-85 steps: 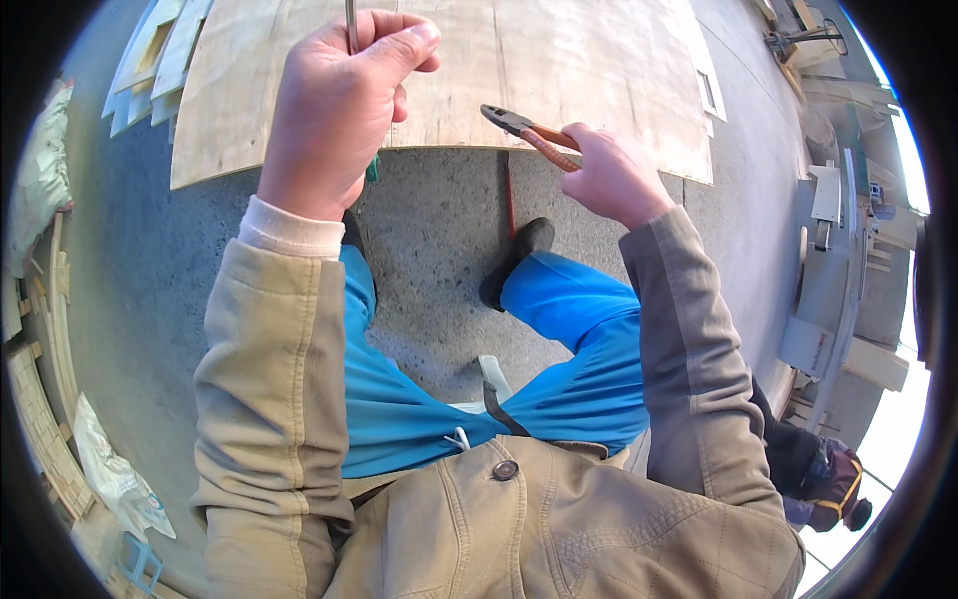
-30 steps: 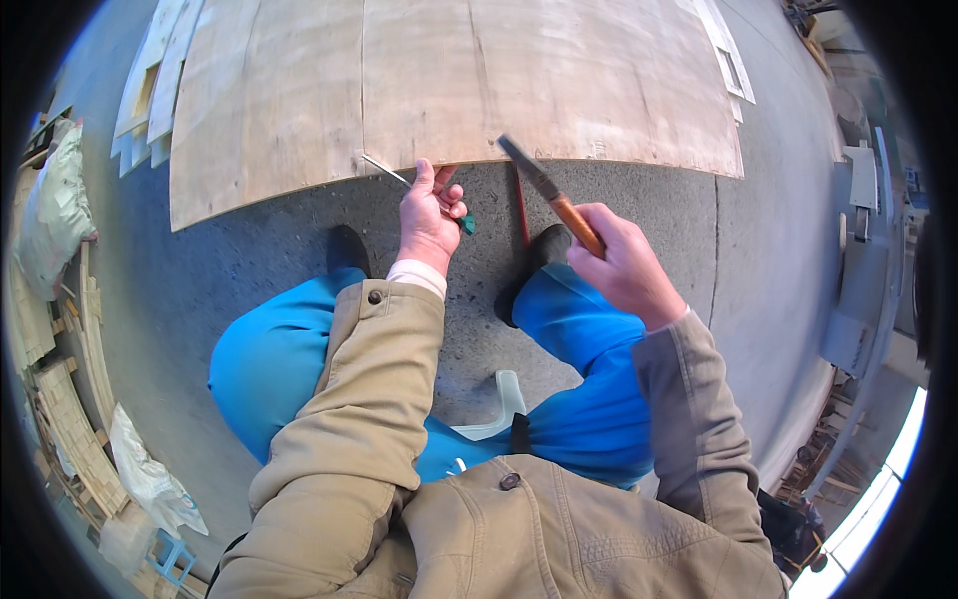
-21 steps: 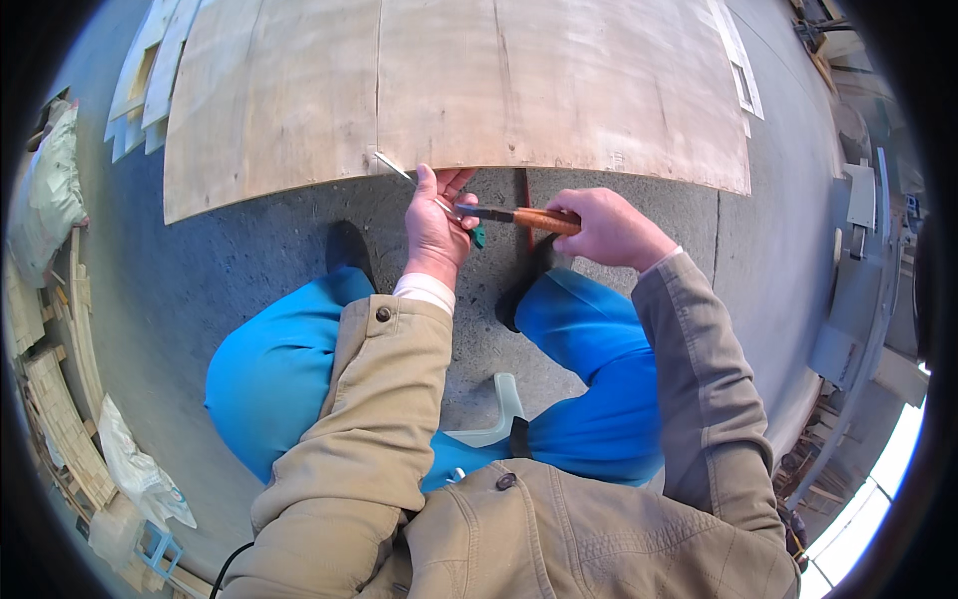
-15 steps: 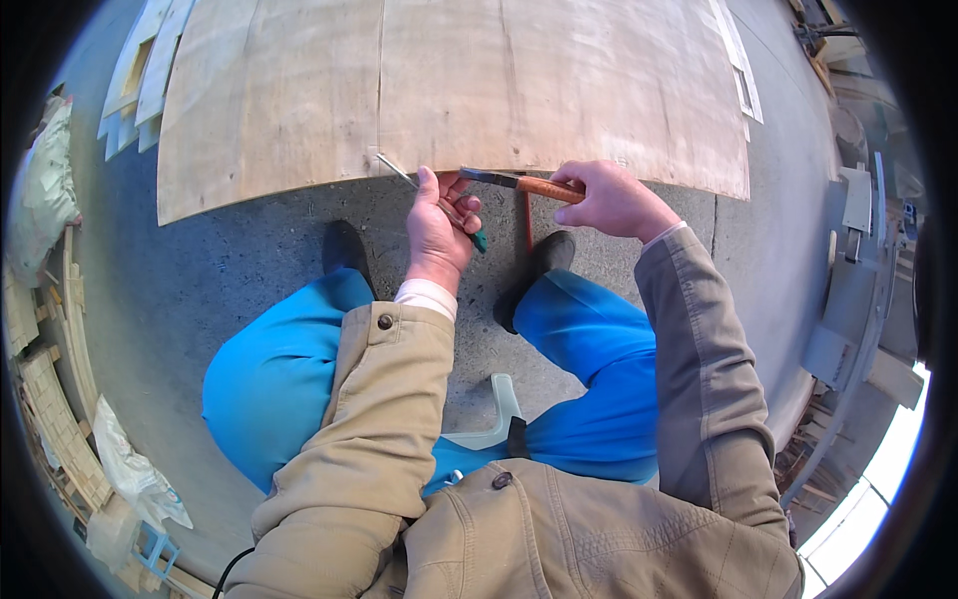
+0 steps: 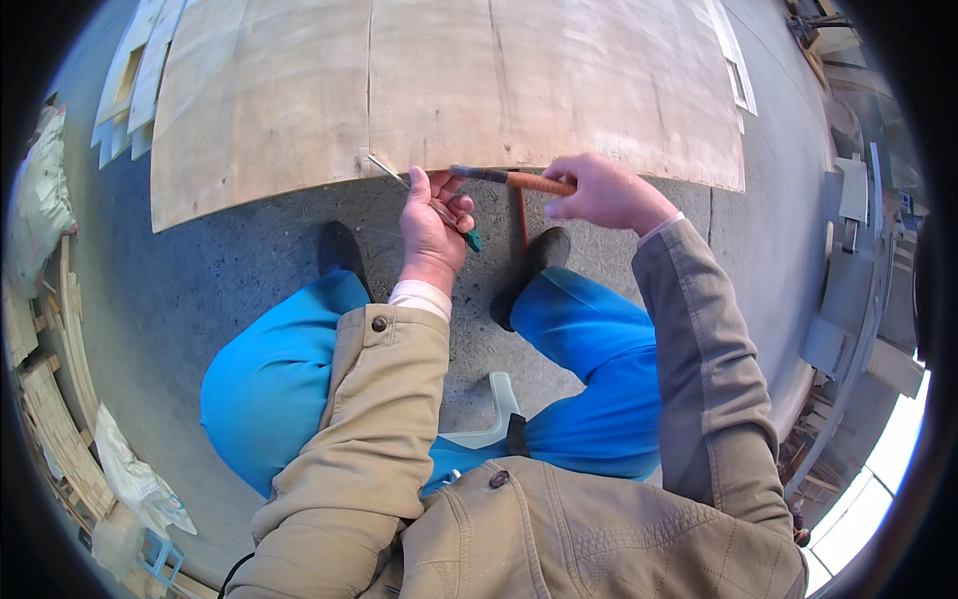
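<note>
My left hand (image 5: 432,228) is shut on a thin metal tool with a green end (image 5: 473,240). Its steel tip (image 5: 379,166) lies against the near edge of a large plywood sheet (image 5: 449,80) on the concrete floor. My right hand (image 5: 602,192) grips the orange handle of a hammer (image 5: 537,183). The hammer lies level along the sheet's edge, and its dark head (image 5: 467,173) sits just above my left thumb. I am crouched, with blue trousers and two dark shoes (image 5: 535,262) right before the sheet.
A thin red strip (image 5: 521,212) lies on the floor under the hammer. Pale boards (image 5: 125,85) are stacked at the upper left, with white sacks (image 5: 38,195) and wooden slats (image 5: 55,429) along the left. Grey machinery (image 5: 848,260) stands at the right.
Both hands came down from chest height to the sheet's near edge. The hammer swung left and levelled out, its head now by my left hand. The thin tool's tip stays at the edge.
</note>
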Motion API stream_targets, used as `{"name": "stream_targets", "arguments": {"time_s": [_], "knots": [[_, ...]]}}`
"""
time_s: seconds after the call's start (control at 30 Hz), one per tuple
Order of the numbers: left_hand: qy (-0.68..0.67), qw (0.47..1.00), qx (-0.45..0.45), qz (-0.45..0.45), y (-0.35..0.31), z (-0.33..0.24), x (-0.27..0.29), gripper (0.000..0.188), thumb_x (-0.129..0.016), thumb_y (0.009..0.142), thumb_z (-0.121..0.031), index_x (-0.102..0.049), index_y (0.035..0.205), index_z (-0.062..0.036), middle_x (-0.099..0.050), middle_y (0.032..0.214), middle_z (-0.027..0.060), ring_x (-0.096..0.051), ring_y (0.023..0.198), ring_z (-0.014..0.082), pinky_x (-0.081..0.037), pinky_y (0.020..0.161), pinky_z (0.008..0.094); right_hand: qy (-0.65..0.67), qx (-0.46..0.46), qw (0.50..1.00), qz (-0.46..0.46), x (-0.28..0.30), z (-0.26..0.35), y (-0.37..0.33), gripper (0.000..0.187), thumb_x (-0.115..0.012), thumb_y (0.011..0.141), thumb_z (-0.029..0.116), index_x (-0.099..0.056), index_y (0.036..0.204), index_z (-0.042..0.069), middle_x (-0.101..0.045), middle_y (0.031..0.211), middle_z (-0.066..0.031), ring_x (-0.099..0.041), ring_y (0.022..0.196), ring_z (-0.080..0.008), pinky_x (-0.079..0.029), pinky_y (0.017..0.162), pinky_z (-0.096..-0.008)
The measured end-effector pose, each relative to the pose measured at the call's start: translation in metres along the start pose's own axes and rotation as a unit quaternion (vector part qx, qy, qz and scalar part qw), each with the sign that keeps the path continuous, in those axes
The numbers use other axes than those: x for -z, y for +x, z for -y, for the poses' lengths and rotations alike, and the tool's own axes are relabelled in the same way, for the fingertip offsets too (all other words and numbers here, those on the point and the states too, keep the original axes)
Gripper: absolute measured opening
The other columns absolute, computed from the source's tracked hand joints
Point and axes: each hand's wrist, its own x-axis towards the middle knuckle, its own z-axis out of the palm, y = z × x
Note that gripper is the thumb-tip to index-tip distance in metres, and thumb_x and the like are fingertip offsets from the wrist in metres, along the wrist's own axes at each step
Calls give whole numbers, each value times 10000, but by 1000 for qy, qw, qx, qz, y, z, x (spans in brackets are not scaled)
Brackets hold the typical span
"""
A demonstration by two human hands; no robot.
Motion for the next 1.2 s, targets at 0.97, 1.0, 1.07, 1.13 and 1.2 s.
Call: {"name": "stream_targets", "arguments": {"time_s": [0.97, 1.0, 1.07, 1.13, 1.2], "knots": [[2, 1000, 0, -5, -1, -1, -3, 553, -459, 1089, -601, -675, 1157, -95, -739, 1058, 54, -585, 692, 151, -396, 525, 283, 48, -9, 998, -25, -16, -5, -2, 407, -834, 842, 288, -746, 1139, 24, -744, 947, -152, -702, 880, -274, -550, 820, -393], [1, 1000, 4, -16, -1, 0, -3, 560, -458, 1088, -604, -675, 1168, -94, -739, 1063, 60, -585, 692, 151, -398, 525, 282, 45, -22, 998, -42, -17, -5, -1, 405, -833, 844, 291, -745, 1134, 22, -742, 944, -153, -702, 878, -270, -550, 817, -394], [0, 1000, 3, -21, 0, -1, -3, 573, -456, 1086, -609, -675, 1185, -89, -739, 1079, 72, -583, 692, 148, -398, 522, 277, 65, -22, 997, -28, -23, -5, -3, 404, -832, 847, 296, -744, 1130, 21, -744, 949, -152, -704, 885, -266, -551, 823, -397], [0, 1000, 1, -13, 0, 0, -2, 583, -457, 1084, -612, -675, 1200, -83, -737, 1101, 81, -579, 693, 142, -393, 515, 270, 85, -16, 996, -15, -31, -6, -9, 401, -831, 850, 299, -741, 1122, 18, -744, 951, -151, -706, 890, -265, -552, 825, -399], [9, 1000, -6, 4, 1, 0, -1, 615, -426, 1085, -630, -667, 1219, -79, -737, 1130, 96, -585, 725, 144, -387, 514, 264, 108, 11, 994, -5, -42, -6, -16, 397, -830, 853, 300, -735, 1111, 14, -744, 949, -150, -707, 893, -266, -552, 824, -399]]}}
